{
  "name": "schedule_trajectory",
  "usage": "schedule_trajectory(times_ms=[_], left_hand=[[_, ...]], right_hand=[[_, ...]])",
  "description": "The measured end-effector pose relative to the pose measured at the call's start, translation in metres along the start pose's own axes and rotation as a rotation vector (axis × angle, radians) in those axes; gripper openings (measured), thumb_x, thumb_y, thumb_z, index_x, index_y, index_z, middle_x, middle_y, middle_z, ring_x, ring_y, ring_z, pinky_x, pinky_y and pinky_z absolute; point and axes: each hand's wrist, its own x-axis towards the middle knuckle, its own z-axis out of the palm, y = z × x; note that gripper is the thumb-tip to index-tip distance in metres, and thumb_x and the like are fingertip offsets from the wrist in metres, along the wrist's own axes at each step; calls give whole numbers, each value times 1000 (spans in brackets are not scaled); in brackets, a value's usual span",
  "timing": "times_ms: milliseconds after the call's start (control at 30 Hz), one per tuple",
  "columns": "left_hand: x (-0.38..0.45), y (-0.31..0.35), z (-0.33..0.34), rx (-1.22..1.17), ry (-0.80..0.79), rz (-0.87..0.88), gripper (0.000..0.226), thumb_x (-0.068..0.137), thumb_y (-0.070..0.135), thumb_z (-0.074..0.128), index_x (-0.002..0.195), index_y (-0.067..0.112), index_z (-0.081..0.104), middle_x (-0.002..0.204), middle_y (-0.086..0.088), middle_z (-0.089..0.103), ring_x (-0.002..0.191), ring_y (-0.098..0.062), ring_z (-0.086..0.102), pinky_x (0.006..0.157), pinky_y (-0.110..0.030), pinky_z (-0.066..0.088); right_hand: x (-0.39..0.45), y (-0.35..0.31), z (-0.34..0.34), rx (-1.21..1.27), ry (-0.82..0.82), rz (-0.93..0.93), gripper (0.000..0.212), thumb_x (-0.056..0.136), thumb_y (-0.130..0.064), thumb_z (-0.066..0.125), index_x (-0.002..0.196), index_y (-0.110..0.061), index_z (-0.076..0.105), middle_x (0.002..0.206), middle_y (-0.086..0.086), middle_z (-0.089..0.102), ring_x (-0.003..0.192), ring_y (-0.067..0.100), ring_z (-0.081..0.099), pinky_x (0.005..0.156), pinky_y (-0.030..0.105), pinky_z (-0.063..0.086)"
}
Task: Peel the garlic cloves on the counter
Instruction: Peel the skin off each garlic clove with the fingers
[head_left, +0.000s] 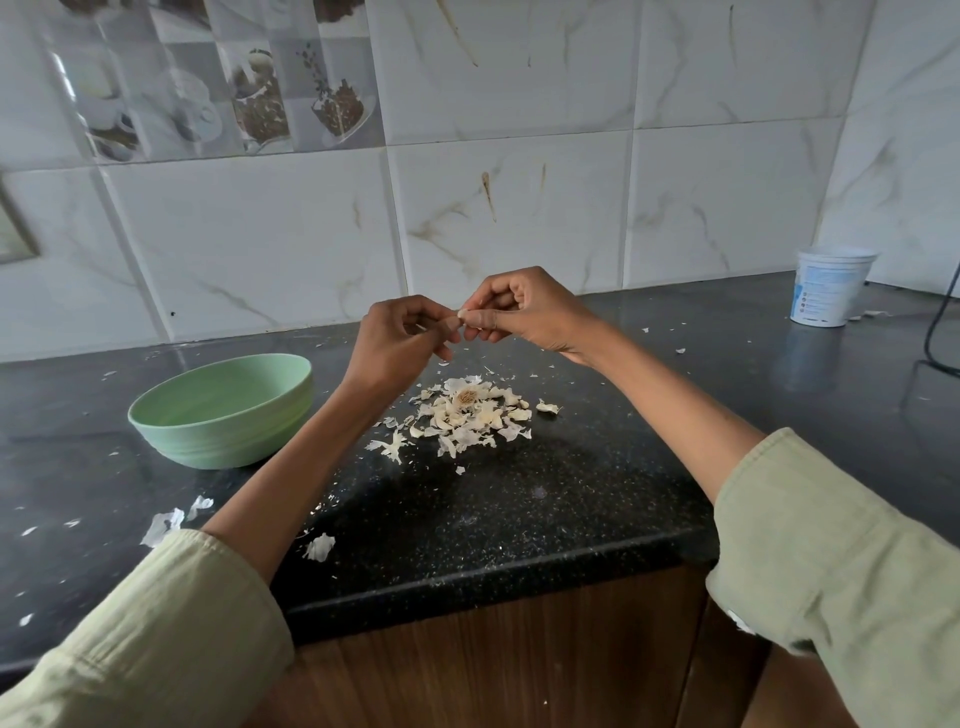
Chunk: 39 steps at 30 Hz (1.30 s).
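Note:
A small pale garlic clove (464, 315) is held in the air above the black counter (519, 509), between both hands. My left hand (400, 340) pinches it from the left with curled fingers. My right hand (524, 309) pinches it from the right, thumb and fingertips at the clove. Below the hands lies a pile of garlic cloves and papery skins (467, 413) with a dry root stub in its middle. Most of the held clove is hidden by my fingers.
A light green bowl (223, 410) stands left of the pile. A white plastic tub (831, 286) stands at the far right by the tiled wall, with a black cable (935, 332) beside it. Loose skin scraps (166, 525) lie along the counter's front edge.

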Motion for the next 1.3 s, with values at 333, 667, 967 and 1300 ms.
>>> schedule_trajectory(times_ms=[333, 667, 967, 1300], left_hand=[[-1, 0, 1, 48, 21, 30, 16, 98, 28, 75, 99, 12, 75, 85, -2, 78, 69, -16, 74, 58, -22, 51], [-3, 3, 1, -185, -3, 6, 18, 98, 12, 73, 105, -4, 72, 86, -11, 79, 71, -13, 70, 60, -19, 53], [0, 0, 1, -160, -7, -74, 14, 97, 13, 75, 105, 2, 75, 87, -8, 80, 71, -13, 71, 59, -18, 52], [-2, 9, 4, -139, 28, -142, 12, 94, 10, 67, 97, 3, 76, 84, -8, 79, 69, -17, 70, 57, -21, 51]], right_hand=[[-2, -3, -1, -9, 0, 5, 25, 92, -13, 81, 108, 4, 71, 91, 15, 79, 81, 19, 75, 75, 27, 60], [-4, -9, 0, 129, -31, -16, 28, 88, -12, 83, 103, 6, 68, 90, 21, 78, 82, 24, 74, 73, 27, 59], [-2, -4, 1, 13, 30, -39, 29, 85, -14, 88, 101, 2, 70, 85, 17, 78, 79, 25, 75, 74, 31, 61], [-1, -8, 5, -148, 83, -117, 27, 79, -20, 92, 93, -6, 73, 81, 7, 78, 73, 22, 75, 70, 35, 61]])
